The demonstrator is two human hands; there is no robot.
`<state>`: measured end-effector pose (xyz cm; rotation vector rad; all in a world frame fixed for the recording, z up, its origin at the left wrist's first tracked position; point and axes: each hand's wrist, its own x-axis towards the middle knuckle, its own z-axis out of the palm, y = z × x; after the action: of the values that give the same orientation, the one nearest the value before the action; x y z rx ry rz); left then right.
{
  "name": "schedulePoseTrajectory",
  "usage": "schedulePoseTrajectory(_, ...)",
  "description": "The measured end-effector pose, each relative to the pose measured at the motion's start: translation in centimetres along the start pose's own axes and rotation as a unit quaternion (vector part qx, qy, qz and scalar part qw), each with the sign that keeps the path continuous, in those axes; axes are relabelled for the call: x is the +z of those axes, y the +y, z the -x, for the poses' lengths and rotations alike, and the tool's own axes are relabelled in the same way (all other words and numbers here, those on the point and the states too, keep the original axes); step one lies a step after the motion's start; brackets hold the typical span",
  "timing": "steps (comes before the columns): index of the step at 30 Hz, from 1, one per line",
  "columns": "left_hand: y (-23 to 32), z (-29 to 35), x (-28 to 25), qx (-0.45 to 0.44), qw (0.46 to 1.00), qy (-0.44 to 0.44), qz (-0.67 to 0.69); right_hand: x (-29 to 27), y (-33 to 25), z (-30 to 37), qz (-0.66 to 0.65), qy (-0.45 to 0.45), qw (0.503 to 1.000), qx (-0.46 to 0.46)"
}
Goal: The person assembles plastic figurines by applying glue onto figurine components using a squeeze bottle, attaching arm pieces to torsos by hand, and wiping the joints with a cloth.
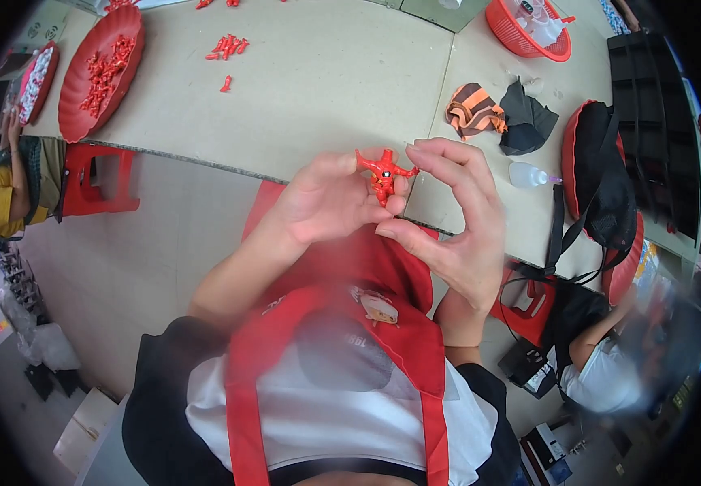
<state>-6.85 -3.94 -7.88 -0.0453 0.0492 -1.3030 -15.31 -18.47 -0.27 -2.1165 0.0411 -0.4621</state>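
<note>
Just off the table's near edge, my left hand (325, 194) pinches a small glossy red toy figure (384, 172) with stubby outstretched limbs and a dark and white mark on its middle. Fingers of that hand lie behind and below the figure. My right hand (464, 215) is close on the figure's right side, its thumb and fingers curved and well apart. One fingertip is at the end of the figure's right limb; whether it touches cannot be made out.
Small red pieces (228, 47) lie on the table (326, 89). A scalloped red tray (127, 101) of red parts stands far left, a red basket (528, 40) far right. Cloths (473, 111), a squeeze bottle (528, 175) and a black bag (605, 178) are on the right. Other people sit at both sides.
</note>
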Motion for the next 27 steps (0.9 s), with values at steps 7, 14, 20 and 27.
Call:
schedulePoseTrajectory(7, 0.5, 0.2, 1.9, 0.043, 0.980, 0.042, -0.189, -0.6, 0.0, 0.0, 0.001, 0.032, 0.999, 0.016)
schedulePoseTrajectory(14, -0.8, -0.7, 4.0, 0.372, 0.598, 0.144, -0.696, 1.4, 0.6, 1.5, -0.200, 0.082, 0.967, 0.137)
schedulePoseTrajectory(20, -0.8, -0.2, 4.2, 0.333, 0.519, 0.141, -0.775, 2.2, 0.3, 1.6, -0.215, 0.099, 0.959, 0.154)
schedulePoseTrajectory(27, -1.3, -0.7, 4.3, 0.374, 0.499, 0.191, -0.758, 2.2, 0.7, 1.5, -0.253, 0.112, 0.944, 0.181)
